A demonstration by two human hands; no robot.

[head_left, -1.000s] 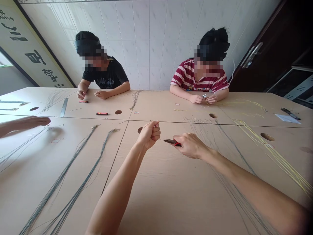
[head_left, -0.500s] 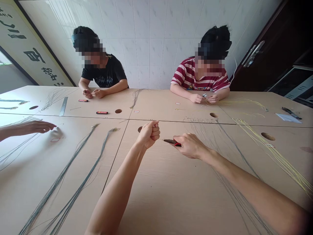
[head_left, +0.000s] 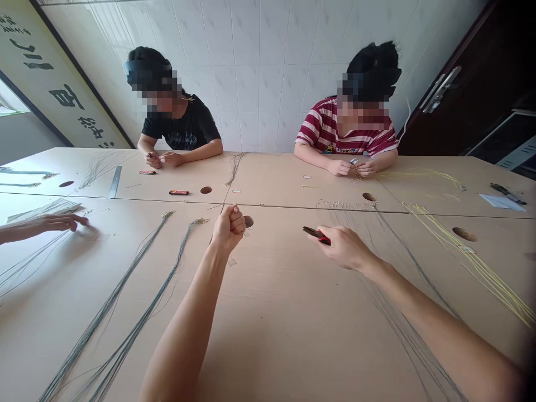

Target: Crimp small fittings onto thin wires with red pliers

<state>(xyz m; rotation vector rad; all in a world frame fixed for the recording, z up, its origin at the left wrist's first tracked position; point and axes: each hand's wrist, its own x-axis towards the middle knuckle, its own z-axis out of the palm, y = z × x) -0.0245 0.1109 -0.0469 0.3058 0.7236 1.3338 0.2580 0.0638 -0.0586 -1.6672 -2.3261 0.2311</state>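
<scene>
My left hand [head_left: 228,227] is a closed fist over the middle of the wooden table [head_left: 285,312], beside a round cable hole; what it pinches is too small to make out. Apart from it to the right, my right hand [head_left: 344,247] grips small red-handled pliers [head_left: 316,234], whose dark jaws point left. Two long bundles of grey wire [head_left: 125,312] lie on the table left of my left arm. More thin grey wire [head_left: 402,312] runs under my right forearm.
Two people sit across the table, each working with small parts in both hands. Another person's hand [head_left: 50,224] rests at the left edge. Yellow wires [head_left: 473,262] lie at right, with a steel ruler [head_left: 113,182] and red-black tools [head_left: 178,192] at far left.
My hands have drawn apart: the left fist moved left toward the grey wire ends, the right hand with the pliers moved right. The person's hand at left slid further left.
</scene>
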